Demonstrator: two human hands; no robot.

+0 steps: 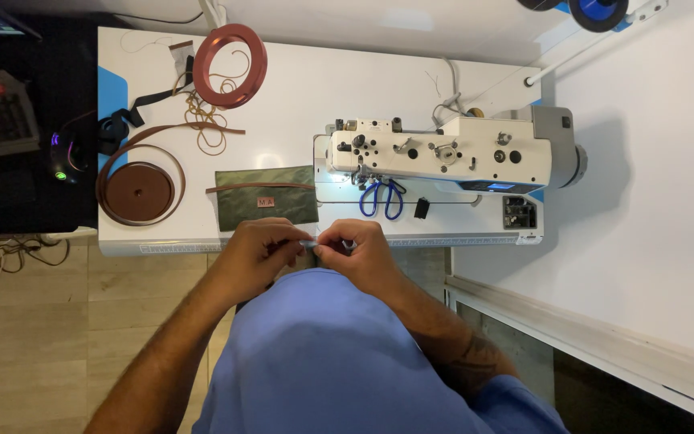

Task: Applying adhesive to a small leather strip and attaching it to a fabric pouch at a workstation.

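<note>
Both hands pinching 1 small piece at the table edge.
My left hand [260, 251] and right hand [363, 255], fingers closed, share a tiny pale, clear-looking piece [308, 242], held close for fine handling; flat olive-green fabric pouch [267, 198] lies just beyond.

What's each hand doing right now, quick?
Left hand: closed, pinching a small pale object.
Right hand: closed, pinching the same object.

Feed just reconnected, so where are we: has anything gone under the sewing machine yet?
Looks done: the green fabric piece lies flat with a brown strap and small patch on it. In hand: the left hand and right hand pinch a small item at the table's edge; I cannot identify it. Left: nothing sits under the sewing machine.
</note>
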